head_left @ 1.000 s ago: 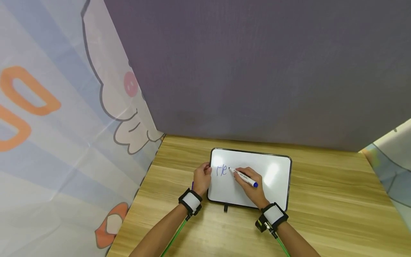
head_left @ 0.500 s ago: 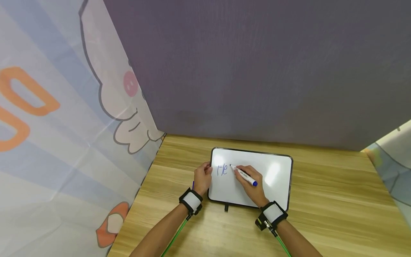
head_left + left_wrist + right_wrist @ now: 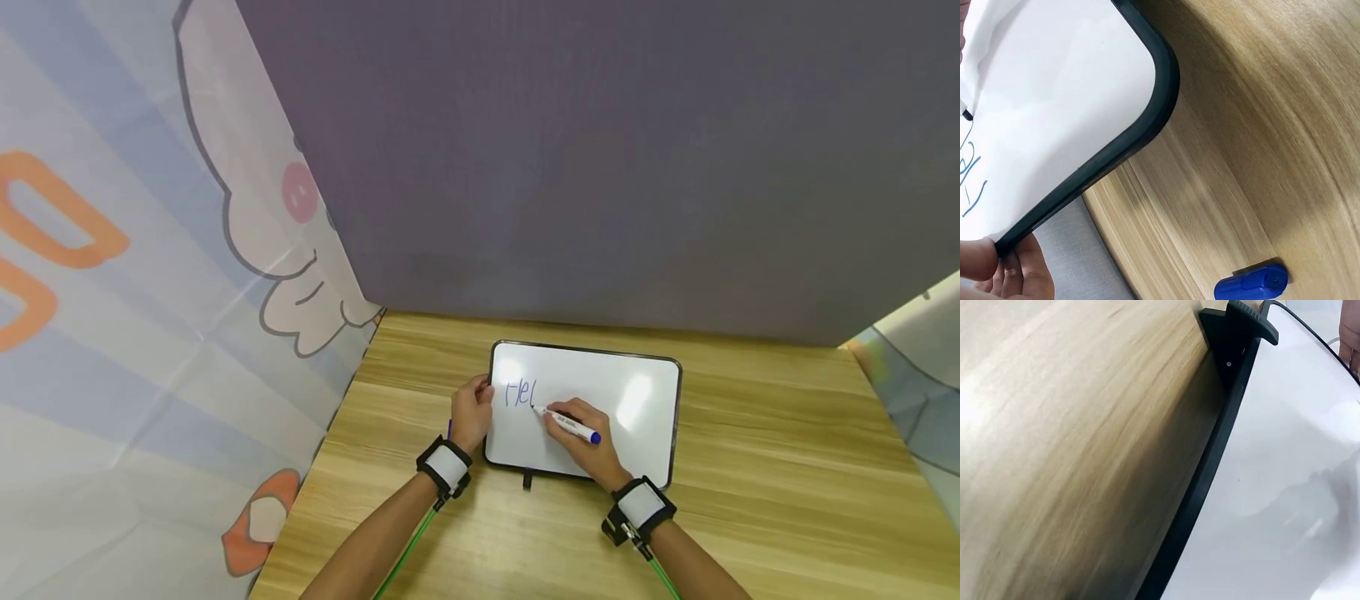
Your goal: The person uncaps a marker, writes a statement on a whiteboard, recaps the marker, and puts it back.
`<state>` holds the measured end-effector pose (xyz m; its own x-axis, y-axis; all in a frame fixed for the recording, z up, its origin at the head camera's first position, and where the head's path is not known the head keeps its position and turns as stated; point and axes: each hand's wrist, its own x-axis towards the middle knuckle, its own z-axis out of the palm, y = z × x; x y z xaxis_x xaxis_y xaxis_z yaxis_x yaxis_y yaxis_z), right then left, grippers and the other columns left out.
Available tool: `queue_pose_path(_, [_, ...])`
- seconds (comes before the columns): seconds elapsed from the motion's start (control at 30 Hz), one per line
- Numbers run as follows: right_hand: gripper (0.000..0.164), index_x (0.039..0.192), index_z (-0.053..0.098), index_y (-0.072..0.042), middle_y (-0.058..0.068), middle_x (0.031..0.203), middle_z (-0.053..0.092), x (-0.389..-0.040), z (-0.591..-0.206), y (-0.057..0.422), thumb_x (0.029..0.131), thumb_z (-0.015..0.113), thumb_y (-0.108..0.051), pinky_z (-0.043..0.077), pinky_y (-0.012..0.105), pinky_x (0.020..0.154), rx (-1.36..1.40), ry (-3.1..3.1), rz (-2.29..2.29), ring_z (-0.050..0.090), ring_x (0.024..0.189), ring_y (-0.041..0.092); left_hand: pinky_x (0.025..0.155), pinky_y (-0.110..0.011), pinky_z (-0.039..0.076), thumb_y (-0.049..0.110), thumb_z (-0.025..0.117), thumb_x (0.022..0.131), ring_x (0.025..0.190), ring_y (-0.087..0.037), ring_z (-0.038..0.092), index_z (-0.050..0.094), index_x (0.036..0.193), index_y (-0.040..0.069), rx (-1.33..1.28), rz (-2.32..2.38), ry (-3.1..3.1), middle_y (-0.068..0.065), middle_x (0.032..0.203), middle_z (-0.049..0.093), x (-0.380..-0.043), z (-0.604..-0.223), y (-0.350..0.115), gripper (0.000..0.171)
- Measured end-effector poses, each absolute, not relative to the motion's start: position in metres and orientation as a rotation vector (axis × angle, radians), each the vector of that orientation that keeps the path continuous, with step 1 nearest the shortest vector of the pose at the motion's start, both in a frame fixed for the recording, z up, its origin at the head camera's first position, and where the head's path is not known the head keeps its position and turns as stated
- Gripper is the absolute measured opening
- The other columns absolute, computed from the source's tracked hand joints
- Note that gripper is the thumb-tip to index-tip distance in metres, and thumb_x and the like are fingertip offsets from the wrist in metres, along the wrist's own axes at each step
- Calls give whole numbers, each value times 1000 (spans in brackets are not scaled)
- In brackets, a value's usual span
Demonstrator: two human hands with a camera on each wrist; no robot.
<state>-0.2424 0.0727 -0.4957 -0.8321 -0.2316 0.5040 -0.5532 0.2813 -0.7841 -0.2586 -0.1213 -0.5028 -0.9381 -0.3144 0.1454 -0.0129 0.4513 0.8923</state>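
Observation:
A whiteboard [image 3: 585, 362] with a black frame is in front of me on the wooden table, blue letters reading "Hel" [image 3: 520, 393] at its upper left. My left hand [image 3: 472, 414] grips the board's left edge; in the left wrist view its thumb [image 3: 977, 259] lies on the white face and the fingers [image 3: 1019, 269] are behind the frame. Between thumb and fingers my right hand [image 3: 588, 433] holds a white marker [image 3: 567, 423] with a blue end. The marker's dark tip is at the foot of the last stroke. In the right wrist view the marker is out of sight.
A blue marker cap [image 3: 1252, 284] lies on the table [image 3: 1260, 156] beside my left wrist. A black foot [image 3: 1235, 331] sticks out from the board's lower edge. Behind the table rises a grey panel [image 3: 585, 167], and a printed cloth [image 3: 165, 350] hangs at the left.
My right hand has drawn the marker downward, leaving a new upright blue stroke after "He". The left hand keeps its grip on the board's edge.

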Motion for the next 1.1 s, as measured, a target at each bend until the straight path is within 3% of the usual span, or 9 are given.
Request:
queue_pose_path(0.37, [15,90,70,3,12,79,66,-252,-489,77,76,71,4,45,10,61,619,-2181,1532,58,69,6,67,-31,53,-4,55,88,79,-25,64,65,108,-6,272,-1476,-2408,-20,92,68,-258,-503,-123,22])
queue_pose_path(0.67, [15,90,69,5,15,80,66,-258,-482,77,75,70,5,44,7,62,623,-2146,1515,59,69,16,69,-33,54,-2,55,89,82,-26,65,65,109,-5,286,-1486,-2425,-20,94,68,-255,-503,-121,23])
queue_pose_path(1.1, [13,89,69,3,13,81,65,-251,-489,74,77,70,4,45,9,64,634,-2225,1545,59,71,14,70,-34,54,-2,55,89,82,-27,65,64,109,-6,255,-1472,-2414,-21,95,68,-259,-503,-122,23])
